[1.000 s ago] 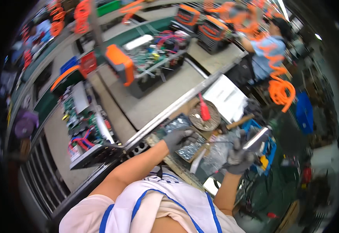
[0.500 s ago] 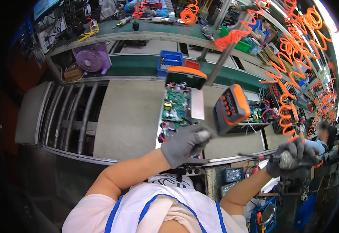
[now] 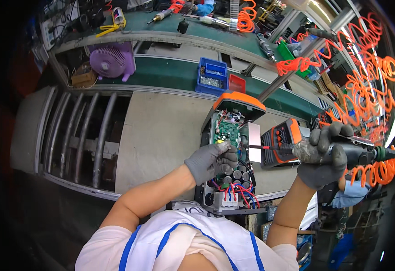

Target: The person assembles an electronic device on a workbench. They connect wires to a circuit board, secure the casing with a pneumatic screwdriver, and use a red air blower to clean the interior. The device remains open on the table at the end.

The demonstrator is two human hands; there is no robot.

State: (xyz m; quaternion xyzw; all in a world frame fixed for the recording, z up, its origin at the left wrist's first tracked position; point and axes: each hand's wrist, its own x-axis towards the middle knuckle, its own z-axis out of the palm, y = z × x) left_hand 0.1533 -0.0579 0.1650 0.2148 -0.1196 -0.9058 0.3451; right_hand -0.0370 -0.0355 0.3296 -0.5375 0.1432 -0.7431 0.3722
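My right hand (image 3: 326,156), in a grey glove, is wrapped round a power screwdriver (image 3: 360,154). Its long bit (image 3: 263,147) points left, and the tip is close to my left hand. Also gloved, my left hand (image 3: 213,162) is over the open machine with thumb and fingers pinched together. What sits in that pinch, if anything, is too small to make out. Beneath it lies the machine's green circuit board (image 3: 228,131), partly hidden by the hand. An orange-edged panel (image 3: 242,100) stands at the far end. Round capacitors (image 3: 237,175) and coloured wires fill the near end.
A second orange-and-grey machine (image 3: 281,142) stands to the right. Beyond the work are a blue parts bin (image 3: 211,77) and a red bin (image 3: 237,83). At the left are metal rollers (image 3: 86,140) and a purple fan (image 3: 111,61). Orange coiled hoses (image 3: 364,86) hang at the right.
My right hand has brought the screwdriver up and turned its bit toward the machine. My left hand has moved from the near end to over the board. The whole view has shifted.
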